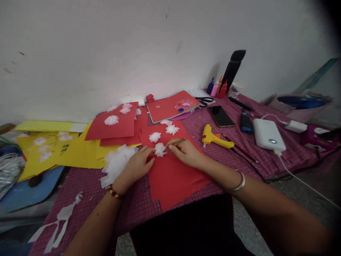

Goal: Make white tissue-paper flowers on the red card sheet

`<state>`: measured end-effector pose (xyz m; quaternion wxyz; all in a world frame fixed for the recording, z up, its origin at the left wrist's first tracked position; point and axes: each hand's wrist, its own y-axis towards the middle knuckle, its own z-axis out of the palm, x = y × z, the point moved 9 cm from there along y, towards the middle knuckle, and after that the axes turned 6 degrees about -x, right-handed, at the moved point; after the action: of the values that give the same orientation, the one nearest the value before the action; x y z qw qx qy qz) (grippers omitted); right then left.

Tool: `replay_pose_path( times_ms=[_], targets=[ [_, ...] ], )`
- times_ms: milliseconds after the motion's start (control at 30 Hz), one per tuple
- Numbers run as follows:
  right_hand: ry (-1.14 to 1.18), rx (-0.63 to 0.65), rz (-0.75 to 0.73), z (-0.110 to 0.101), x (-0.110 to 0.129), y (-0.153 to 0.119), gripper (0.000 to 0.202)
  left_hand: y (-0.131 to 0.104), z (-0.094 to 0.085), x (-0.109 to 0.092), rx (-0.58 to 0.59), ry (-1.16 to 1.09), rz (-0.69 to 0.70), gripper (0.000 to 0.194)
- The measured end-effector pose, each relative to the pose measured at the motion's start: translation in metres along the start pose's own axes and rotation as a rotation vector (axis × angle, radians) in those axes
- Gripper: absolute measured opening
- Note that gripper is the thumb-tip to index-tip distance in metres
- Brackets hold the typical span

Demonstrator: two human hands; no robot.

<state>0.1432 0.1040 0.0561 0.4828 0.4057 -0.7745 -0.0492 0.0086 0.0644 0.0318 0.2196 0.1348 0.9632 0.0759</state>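
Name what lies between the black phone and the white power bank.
A blue-and-black object lies between the phone and the power bank, on the checked cloth, in the head view.

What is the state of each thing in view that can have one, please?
Left hand, fingers bent, thumb apart from them
Right hand, closed on brown stick
White flower, ruffled, on red paper
White tissue paper, crumpled
Phone, face up, screen dark
Glue gun, lying on its side
Power bank, cable plugged in
Paint bottles, standing upright
Palette, holding blobs of paint
Scissors, lying, blades hard to make out
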Motion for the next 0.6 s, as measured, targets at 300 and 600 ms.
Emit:
replay_pose_path(
  times_ms=[300,600],
  targets=[
    [0.004,0.007,0.003,0.0005,0.0013,-0.0008,0.024,0.0012,0.0003,-0.0128,0.047,-0.057,0.080,0.011],
    [-0.003,0.014,0.008,0.0006,0.0023,-0.0006,0.024,0.0014,0.0017,-0.0090,0.045,-0.050,0.045,0.015]
  ],
)
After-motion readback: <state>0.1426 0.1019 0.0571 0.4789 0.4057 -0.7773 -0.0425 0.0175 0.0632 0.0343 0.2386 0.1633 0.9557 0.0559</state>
